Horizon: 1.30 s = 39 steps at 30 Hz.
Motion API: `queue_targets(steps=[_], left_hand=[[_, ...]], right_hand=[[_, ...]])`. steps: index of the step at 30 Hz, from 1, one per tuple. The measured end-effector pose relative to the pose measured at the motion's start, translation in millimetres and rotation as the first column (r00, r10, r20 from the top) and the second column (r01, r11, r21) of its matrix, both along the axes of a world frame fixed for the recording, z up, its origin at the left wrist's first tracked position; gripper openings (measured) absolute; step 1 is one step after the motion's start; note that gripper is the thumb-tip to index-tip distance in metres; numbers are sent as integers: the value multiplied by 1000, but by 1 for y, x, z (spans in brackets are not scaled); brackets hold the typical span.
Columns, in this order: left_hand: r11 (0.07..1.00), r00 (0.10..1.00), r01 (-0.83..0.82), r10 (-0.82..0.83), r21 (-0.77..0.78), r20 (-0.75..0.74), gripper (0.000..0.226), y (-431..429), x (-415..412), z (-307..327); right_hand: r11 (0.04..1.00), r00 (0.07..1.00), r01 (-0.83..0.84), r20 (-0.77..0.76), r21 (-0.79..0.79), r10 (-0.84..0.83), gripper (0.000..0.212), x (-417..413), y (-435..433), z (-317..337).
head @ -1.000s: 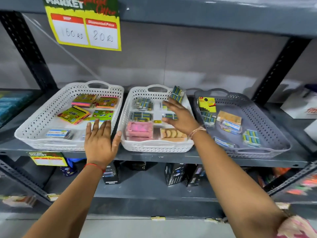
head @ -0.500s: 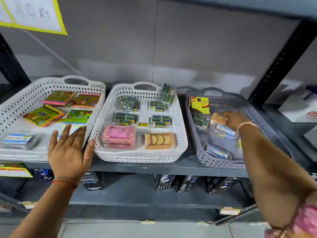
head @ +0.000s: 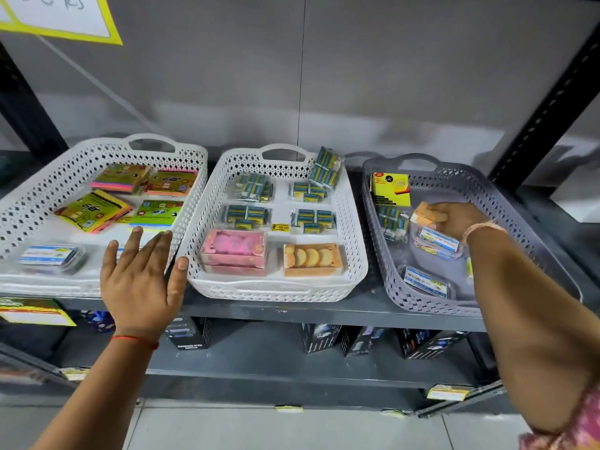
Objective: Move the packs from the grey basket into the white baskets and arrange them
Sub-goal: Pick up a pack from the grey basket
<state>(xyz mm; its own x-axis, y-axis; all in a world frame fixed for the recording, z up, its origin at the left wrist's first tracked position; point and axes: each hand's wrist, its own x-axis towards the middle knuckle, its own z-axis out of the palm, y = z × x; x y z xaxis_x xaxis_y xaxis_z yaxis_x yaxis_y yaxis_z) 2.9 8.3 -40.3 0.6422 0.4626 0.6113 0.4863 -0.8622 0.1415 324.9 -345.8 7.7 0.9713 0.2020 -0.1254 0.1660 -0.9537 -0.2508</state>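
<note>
Right hand (head: pixel 454 219) is closing its grip on the orange pack (head: pixel 426 213) in the grey basket (head: pixel 526 219); likely light, rigid, best pinched by edges; left hand (head: pixel 143 280) is hovering released, empty

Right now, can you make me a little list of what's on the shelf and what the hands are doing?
left white basket: colourful packs
middle white basket: blue-green packs, pink box, orange box
grey basket: yellow pack, some clear packs
right hand: in the grey basket, closed on an orange pack
left hand: open, empty, in front of the left basket
</note>
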Motion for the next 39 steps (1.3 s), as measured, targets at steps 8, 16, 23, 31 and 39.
queue_targets(steps=[8,16,23,31,39], left_hand=[[999,998,7,-10,-48,-56,80,-3,-3,7],[995,985,68,-78,-69,-153,86,-7,-2,15],[991,976,87,-105,-104,-189,86,-5,-3,16],[990,976,97,-114,-99,-184,88,-6,-1,14],[992,986,88,-99,-86,-133,86,-6,1,8]], right_hand=[[945,970,-103,240,310,27,40,-21,16,36],[762,851,-511,107,399,515,51,-140,108,81],[795,799,-589,-42,145,600,49,-158,132,35],[784,791,-597,-42,171,611,57,-157,132,25],[936,953,-296,-11,192,303,79,-74,59,41]])
